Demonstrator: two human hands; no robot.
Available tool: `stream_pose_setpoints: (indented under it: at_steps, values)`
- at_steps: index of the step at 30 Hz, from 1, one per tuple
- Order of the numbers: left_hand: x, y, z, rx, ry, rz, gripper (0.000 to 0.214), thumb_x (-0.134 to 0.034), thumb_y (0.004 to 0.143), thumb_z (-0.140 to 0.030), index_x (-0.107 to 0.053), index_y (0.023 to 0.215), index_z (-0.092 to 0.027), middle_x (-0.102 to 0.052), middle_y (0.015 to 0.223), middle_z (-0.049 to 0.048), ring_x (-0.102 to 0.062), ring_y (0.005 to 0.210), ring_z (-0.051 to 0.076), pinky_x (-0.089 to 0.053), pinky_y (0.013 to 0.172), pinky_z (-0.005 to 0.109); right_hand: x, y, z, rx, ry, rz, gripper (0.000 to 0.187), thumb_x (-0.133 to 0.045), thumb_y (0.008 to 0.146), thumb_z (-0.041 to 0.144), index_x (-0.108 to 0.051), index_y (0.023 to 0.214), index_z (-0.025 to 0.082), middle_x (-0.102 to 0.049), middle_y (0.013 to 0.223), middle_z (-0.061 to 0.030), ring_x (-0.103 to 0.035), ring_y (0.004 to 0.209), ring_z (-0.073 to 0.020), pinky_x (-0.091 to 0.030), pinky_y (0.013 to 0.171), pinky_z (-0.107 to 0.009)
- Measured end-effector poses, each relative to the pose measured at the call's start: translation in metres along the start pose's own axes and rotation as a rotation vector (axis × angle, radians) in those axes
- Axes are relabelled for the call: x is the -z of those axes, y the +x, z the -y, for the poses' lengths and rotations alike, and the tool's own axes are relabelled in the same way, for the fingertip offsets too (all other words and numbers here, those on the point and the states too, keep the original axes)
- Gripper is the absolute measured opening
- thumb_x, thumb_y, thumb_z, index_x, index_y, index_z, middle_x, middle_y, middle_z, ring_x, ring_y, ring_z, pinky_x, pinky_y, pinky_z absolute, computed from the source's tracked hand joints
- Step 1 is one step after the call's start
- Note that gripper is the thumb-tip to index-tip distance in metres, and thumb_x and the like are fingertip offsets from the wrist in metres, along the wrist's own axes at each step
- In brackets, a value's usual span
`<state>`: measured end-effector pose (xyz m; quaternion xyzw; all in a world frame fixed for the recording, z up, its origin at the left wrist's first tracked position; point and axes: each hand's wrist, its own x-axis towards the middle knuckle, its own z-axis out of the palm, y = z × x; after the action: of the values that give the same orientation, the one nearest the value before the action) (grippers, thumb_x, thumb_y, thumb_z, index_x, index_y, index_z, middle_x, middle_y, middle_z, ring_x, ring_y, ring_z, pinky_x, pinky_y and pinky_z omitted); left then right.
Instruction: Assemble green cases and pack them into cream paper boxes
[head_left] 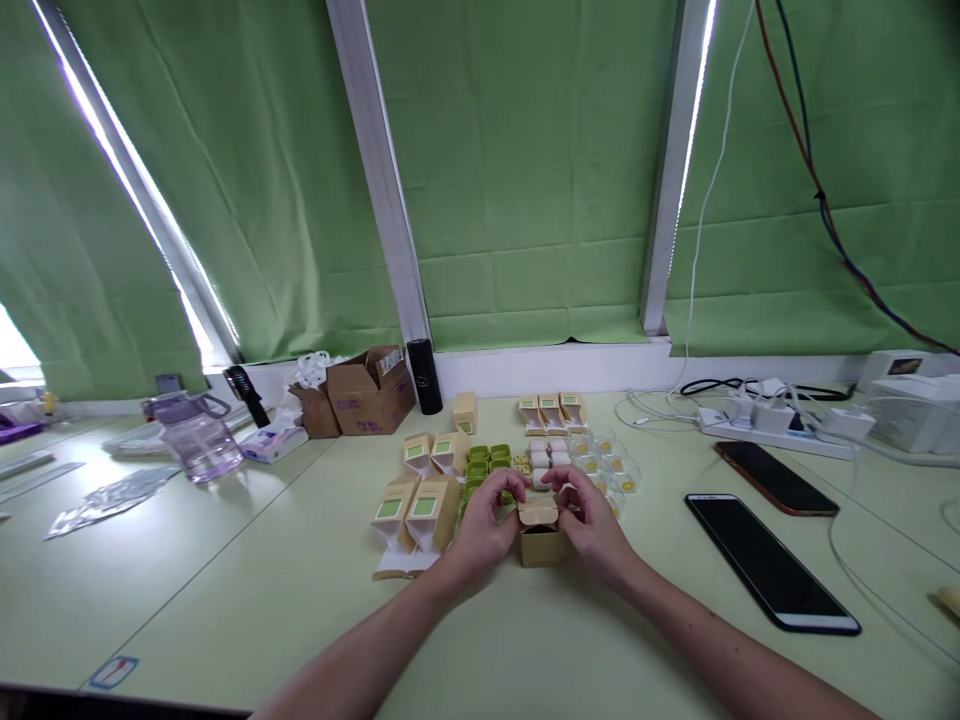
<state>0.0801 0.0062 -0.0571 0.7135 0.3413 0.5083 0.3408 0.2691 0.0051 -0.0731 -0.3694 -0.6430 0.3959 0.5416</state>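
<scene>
A small tan cardboard box (541,545) stands on the pale green table in front of me, its top flap raised. My left hand (484,528) curls round its left side with thumb and fingers pinched near the flap. My right hand (590,520) grips the right side, fingertips at the top. Just behind the box lie small green cubes (486,460), white pieces (547,455) and clear round pieces with yellow centres (611,465). Several tan boxes with green labels (420,505) stand to the left.
Three more labelled boxes (553,412) and a single one (465,411) stand further back. A black cylinder (424,376), brown cartons (367,390) and a purple water jug (196,435) sit at back left. Two phones (769,560) (776,478) and a power strip (765,420) with cables lie at right.
</scene>
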Motion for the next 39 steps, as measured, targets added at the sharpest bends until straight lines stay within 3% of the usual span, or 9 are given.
stream_pose_setpoints:
  at_steps: [5,13,20,25,30,39]
  values:
    - [0.000,0.000,0.002,-0.005,0.007,-0.002,0.013,-0.066,0.084,-0.013,-0.054,0.084,-0.020,-0.065,0.105,0.0071,-0.060,0.107,0.023,-0.044,0.093,0.034,0.006,-0.003,0.010,0.172,-0.069,-0.007,0.015,-0.056,0.091,0.023,-0.062,0.105,0.024,-0.056,0.100,-0.0036,-0.053,0.078,-0.0177,-0.045,0.066,-0.029]
    - [0.005,-0.002,-0.006,-0.042,0.044,0.035,0.010,-0.061,0.083,-0.012,-0.057,0.088,-0.020,-0.064,0.111,0.0085,-0.060,0.111,0.025,-0.046,0.096,0.036,0.006,-0.007,0.011,0.353,-0.236,0.028,0.006,-0.059,0.092,0.019,-0.058,0.095,0.024,-0.053,0.093,-0.0029,-0.048,0.071,-0.0169,-0.041,0.059,-0.029]
    - [0.018,-0.006,-0.018,-0.246,0.314,0.067,0.010,-0.055,0.096,-0.026,-0.062,0.099,-0.020,-0.061,0.118,0.0132,-0.057,0.117,0.029,-0.044,0.102,0.046,0.009,-0.006,0.010,0.419,-0.313,0.031,0.008,-0.060,0.092,0.017,-0.057,0.093,0.024,-0.054,0.088,-0.0025,-0.047,0.071,-0.0176,-0.040,0.060,-0.030]
    - [0.022,-0.007,-0.024,-0.372,0.491,0.060,0.010,-0.057,0.096,-0.028,-0.064,0.098,-0.020,-0.064,0.109,0.0120,-0.057,0.109,0.028,-0.043,0.097,0.045,0.011,-0.006,0.009,0.479,-0.369,0.036,0.009,-0.060,0.090,0.015,-0.057,0.092,0.023,-0.053,0.084,-0.0011,-0.048,0.069,-0.0168,-0.038,0.061,-0.030]
    - [0.023,-0.006,-0.022,-0.479,0.579,0.113,0.004,-0.057,0.093,-0.020,-0.061,0.092,-0.020,-0.063,0.084,0.0048,-0.058,0.082,0.021,-0.039,0.086,0.042,0.012,-0.007,0.007,0.520,-0.421,0.044,0.011,-0.061,0.088,0.012,-0.057,0.090,0.023,-0.053,0.079,0.0001,-0.050,0.069,-0.0164,-0.037,0.061,-0.029]
    - [0.023,-0.007,-0.019,-0.538,0.620,0.126,0.007,-0.055,0.090,-0.016,-0.059,0.089,-0.021,-0.058,0.068,-0.0021,-0.053,0.064,0.016,-0.035,0.079,0.039,0.012,-0.007,0.008,0.594,-0.469,0.032,0.014,-0.060,0.084,0.009,-0.056,0.084,0.022,-0.051,0.071,0.0019,-0.049,0.065,-0.0154,-0.033,0.058,-0.027]
